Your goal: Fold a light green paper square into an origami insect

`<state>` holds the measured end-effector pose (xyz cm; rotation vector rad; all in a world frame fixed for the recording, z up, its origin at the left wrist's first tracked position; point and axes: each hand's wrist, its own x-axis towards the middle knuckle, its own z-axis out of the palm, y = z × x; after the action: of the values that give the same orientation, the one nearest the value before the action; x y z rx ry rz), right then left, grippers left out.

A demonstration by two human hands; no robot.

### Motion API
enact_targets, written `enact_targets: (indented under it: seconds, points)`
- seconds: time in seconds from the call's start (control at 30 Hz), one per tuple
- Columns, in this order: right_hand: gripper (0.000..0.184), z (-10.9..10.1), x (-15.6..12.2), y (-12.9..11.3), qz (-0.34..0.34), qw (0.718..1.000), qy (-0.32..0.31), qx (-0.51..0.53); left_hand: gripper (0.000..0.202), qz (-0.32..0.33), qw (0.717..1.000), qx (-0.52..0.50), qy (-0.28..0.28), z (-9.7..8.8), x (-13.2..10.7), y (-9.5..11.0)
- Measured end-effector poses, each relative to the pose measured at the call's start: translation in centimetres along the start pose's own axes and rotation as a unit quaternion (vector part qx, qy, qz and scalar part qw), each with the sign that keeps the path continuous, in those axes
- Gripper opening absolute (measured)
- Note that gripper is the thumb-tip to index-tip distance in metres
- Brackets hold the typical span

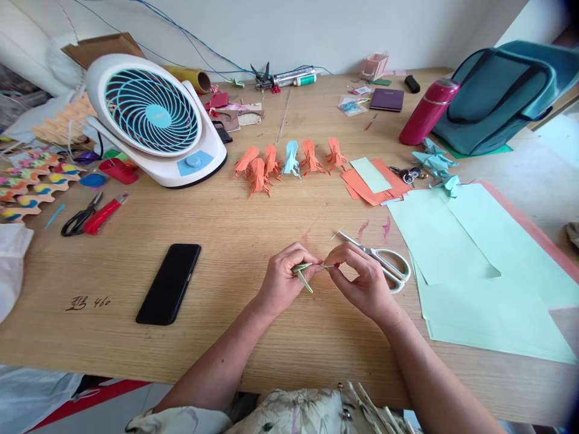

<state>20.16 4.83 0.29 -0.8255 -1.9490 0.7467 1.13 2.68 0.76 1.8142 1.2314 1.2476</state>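
Note:
A small folded piece of pale green paper (305,281) is pinched in my left hand (284,274), its narrow strips sticking out between the fingers. My right hand (362,280) grips a thin point of the same paper between thumb and fingertips. Both hands are close together above the wooden table. Just beyond the right hand lie white-handled scissors (394,271), partly covered by that hand. Farther back stand several orange folded paper figures (257,176) and one light blue paper figure (291,159) in a row.
Pale green sheets (479,307) spread over the right side, near orange paper (362,184) and keys (407,175). A black phone (169,284), black scissors (81,218) and a red cutter (105,214) lie left. A fan (154,120), pink bottle (429,113) and teal bag (497,99) stand behind.

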Motion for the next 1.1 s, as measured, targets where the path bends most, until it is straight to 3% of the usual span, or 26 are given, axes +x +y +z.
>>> enact_targets:
  seconds: [0.27,0.6,0.83,1.1]
  points:
    - [0.014,0.40,0.13,-0.23,0.032,0.998,0.026,0.039,0.018,-0.054,0.996,-0.071,-0.006,0.09,0.05,-0.04]
    - [0.023,-0.10,-0.07,0.17,-0.050,0.999,0.008,-0.007,0.021,-0.105,0.989,-0.099,-0.019,0.02,0.03,-0.02]
    - [0.021,-0.47,-0.02,0.00,-0.057,0.998,-0.017,-0.026,0.024,-0.107,0.989,-0.097,-0.029,-0.14,0.18,0.02]
    - [0.021,-0.46,0.01,0.00,-0.062,0.998,-0.001,-0.031,0.021,-0.099,0.989,-0.101,-0.032,-0.30,0.23,0.13]
